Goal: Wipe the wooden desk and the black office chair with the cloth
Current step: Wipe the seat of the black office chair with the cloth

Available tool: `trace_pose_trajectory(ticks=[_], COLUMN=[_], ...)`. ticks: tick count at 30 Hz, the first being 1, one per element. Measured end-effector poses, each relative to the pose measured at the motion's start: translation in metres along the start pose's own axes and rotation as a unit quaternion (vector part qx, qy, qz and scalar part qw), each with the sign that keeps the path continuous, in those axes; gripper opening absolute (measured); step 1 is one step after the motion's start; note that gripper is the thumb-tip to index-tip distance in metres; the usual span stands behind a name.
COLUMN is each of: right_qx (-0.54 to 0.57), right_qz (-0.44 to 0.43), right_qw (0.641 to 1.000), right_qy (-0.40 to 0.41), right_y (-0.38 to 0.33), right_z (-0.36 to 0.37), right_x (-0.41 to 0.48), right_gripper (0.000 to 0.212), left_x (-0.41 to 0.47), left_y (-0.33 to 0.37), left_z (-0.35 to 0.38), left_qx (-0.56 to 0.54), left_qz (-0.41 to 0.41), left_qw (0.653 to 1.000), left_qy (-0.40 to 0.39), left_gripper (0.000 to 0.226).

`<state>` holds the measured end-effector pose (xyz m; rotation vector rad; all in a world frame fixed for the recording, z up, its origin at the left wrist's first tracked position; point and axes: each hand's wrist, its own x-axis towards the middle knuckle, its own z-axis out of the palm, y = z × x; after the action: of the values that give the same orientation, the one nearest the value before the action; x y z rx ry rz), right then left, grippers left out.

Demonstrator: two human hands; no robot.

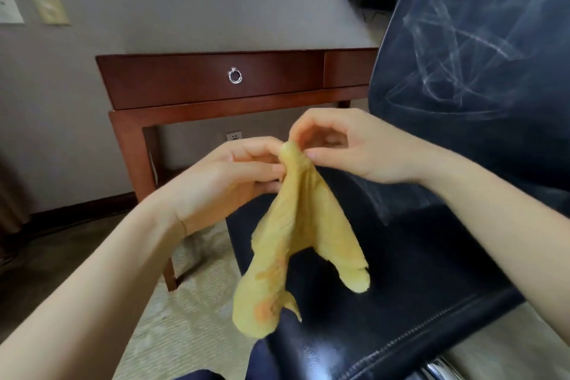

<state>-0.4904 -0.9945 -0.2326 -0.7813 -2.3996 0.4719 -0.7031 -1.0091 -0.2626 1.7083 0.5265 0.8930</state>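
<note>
1. Black office chair [447, 256] fills the right, pale streaks across its backrest.
2. Wooden desk [185, 80] stands behind, against the wall.
3. Yellow cloth [296, 241] dangles over the seat.
4. Left hand [228, 176] and right hand [348, 148] both pinch its bunched top, fingertips meeting.

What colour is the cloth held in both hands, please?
The crumpled fabric cloth is yellow with orange stains, best seen in the head view.

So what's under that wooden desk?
Under the desk you see wall with a white socket, and carpet. The left hand, right hand, cloth and chair cover the right part.
</note>
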Motion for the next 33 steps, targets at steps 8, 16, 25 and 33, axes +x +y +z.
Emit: trace_pose_trajectory(ticks=[8,16,25,33], right_qx=[0.446,0.366,-0.445,-0.438], right_qz=[0.103,0.154,0.271,0.154], right_qw=[0.885,0.892,0.827,0.881], right_qy=[0.085,0.216,0.211,0.092], right_y=[0.024,0.029,0.075,0.095], right_z=[0.068,0.073,0.025,0.081], right_x=[-0.013,-0.048,-0.093,-0.083], right_gripper=[0.047,0.024,0.017,0.018], left_x=[0.0,0.007,0.004,-0.01], left_y=[-0.002,-0.021,-0.089,-0.144], left_z=[-0.001,0.021,0.025,0.021], left_qx=[0.095,0.116,0.237,0.501], left_qz=[0.026,-0.036,-0.143,-0.217], left_qw=[0.984,0.975,0.936,0.836], left_qy=[0.149,0.185,0.219,0.054], left_gripper=[0.014,0.022,0.028,0.109])
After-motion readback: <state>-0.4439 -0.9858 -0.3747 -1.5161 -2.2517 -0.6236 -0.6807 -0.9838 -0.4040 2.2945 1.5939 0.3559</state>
